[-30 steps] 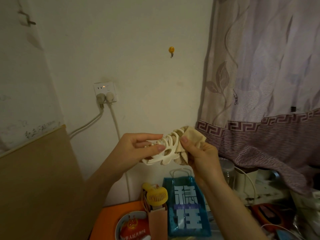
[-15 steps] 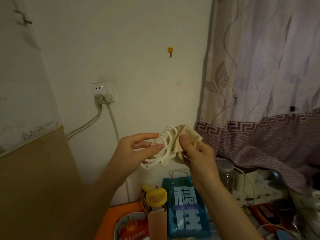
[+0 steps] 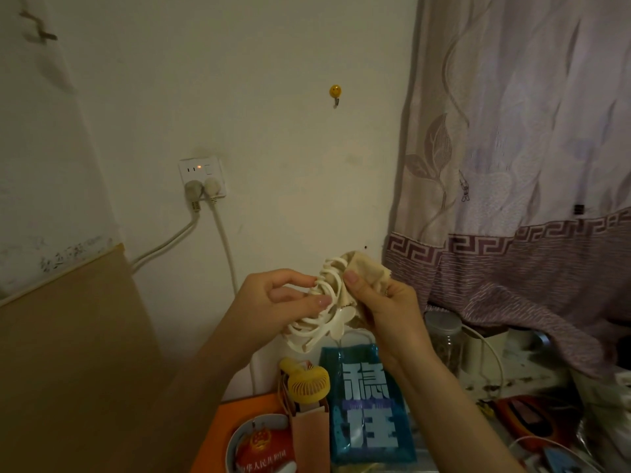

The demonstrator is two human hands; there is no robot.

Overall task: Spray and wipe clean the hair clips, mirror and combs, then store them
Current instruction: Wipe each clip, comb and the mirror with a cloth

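A cream-white claw hair clip [image 3: 317,322] is held up in front of the wall, tilted with its teeth pointing up. My left hand [image 3: 273,302] grips it with thumb and fingers curled round its body. My right hand [image 3: 379,308] holds a beige cloth [image 3: 362,271] bunched against the clip's teeth, thumb pressing the cloth on from the front. No mirror, comb or spray bottle is in view.
Below the hands stand a blue gift bag [image 3: 368,404], a yellow hand-held fan [image 3: 307,384] in a pink holder and a red-and-white bowl [image 3: 259,445] on an orange surface [image 3: 222,435]. A glass jar [image 3: 444,336] and cables lie right, under a purple curtain [image 3: 512,199]. A wall socket [image 3: 203,177] sits at left.
The clip has turned more upright in my left hand, and my right hand has shifted the cloth along its teeth. Both hands sit slightly lower in view.
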